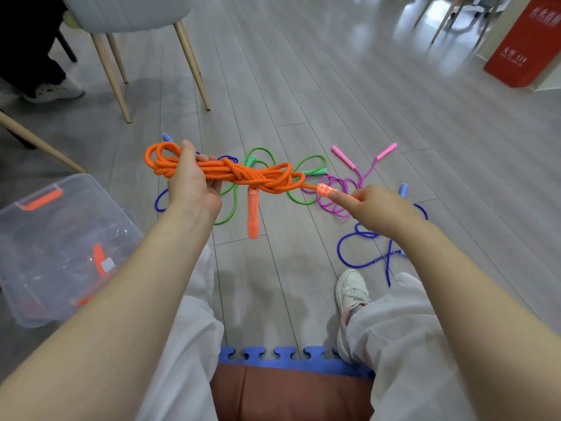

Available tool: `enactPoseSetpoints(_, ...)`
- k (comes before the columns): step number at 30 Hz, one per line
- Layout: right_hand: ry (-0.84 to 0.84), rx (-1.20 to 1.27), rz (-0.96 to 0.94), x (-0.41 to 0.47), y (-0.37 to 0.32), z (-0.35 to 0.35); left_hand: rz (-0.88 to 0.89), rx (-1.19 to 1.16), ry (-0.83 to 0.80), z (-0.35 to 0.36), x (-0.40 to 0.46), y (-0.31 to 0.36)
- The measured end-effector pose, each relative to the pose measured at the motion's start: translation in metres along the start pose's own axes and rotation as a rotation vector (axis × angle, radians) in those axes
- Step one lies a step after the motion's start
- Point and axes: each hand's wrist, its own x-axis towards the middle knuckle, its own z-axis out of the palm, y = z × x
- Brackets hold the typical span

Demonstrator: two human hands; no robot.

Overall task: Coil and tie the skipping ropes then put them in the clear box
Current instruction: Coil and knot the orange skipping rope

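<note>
Ropes in view: four. One thick orange braided skipping rope (230,173), coiled into a long bundle with a wrap knotted round its middle, is held in the air above the floor; one thin green cord skipping rope (235,202), one thin pink cord skipping rope (334,196) and one thin blue cord skipping rope (364,259) lie loose and tangled on the grey wood-plank floor (334,86). Orange handles: two, moulded plastic with a white diamond pattern; one orange handle (253,214) hangs straight down from the knot, the second orange handle (329,191) points right. Pink handles visible: two, lying apart; green handles: two. Left hand (191,183): back toward the camera, fingers curled round the left end of the orange bundle, thumb up over the loops. Right hand (379,209): fingers closed on the second orange handle, index finger laid along it, arm stretched forward. One clear plastic storage box with orange clips (54,247) sits on the floor to the left, beside the left forearm, lid off; what lies inside cannot be made out. One blue foam puzzle mat (291,358) lies at the near edge under the seated person's legs. Pale wooden chair legs (194,62) stand behind the ropes.
</note>
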Motion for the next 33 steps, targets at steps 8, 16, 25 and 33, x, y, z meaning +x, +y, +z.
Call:
enactPoseSetpoints(8,0.013,-0.030,0.039,0.002,0.002,-0.002,0.079,-0.071,-0.115,-0.002,-0.010,0.000)
enactPoseSetpoints(16,-0.163,0.039,0.052,0.015,-0.005,0.006,-0.054,0.040,-0.205,0.017,-0.022,0.005)
enactPoseSetpoints(25,-0.157,0.252,-0.159,0.036,-0.057,0.035,0.003,0.370,-0.286,0.043,0.001,0.030)
enactPoseSetpoints(33,-0.387,0.616,-0.221,0.080,-0.115,0.110,-0.079,0.578,-0.366,0.026,0.071,0.014)
